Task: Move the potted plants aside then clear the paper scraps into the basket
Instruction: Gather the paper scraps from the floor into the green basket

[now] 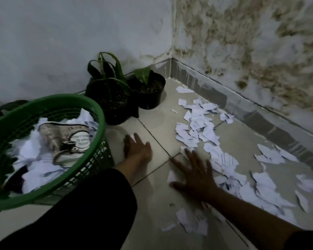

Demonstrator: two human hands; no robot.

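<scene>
White paper scraps [202,127] lie strewn over the tiled floor along the right wall. My right hand [193,172] lies flat on scraps at the near edge of the pile, fingers spread. My left hand [137,148], blurred, hovers low over the bare tile beside the green basket [98,112], fingers straight, a small white scrap at its fingertips. The basket holds torn paper and a printed sheet. Two potted plants in black pots [114,103] [148,92] stand against the left wall near the corner.
Dark leaves of another plant [13,104] show behind the basket at far left. A grey skirting [242,105] runs along the stained right wall. More scraps [188,222] lie near my right forearm. Bare tile [157,123] lies between pots and scraps.
</scene>
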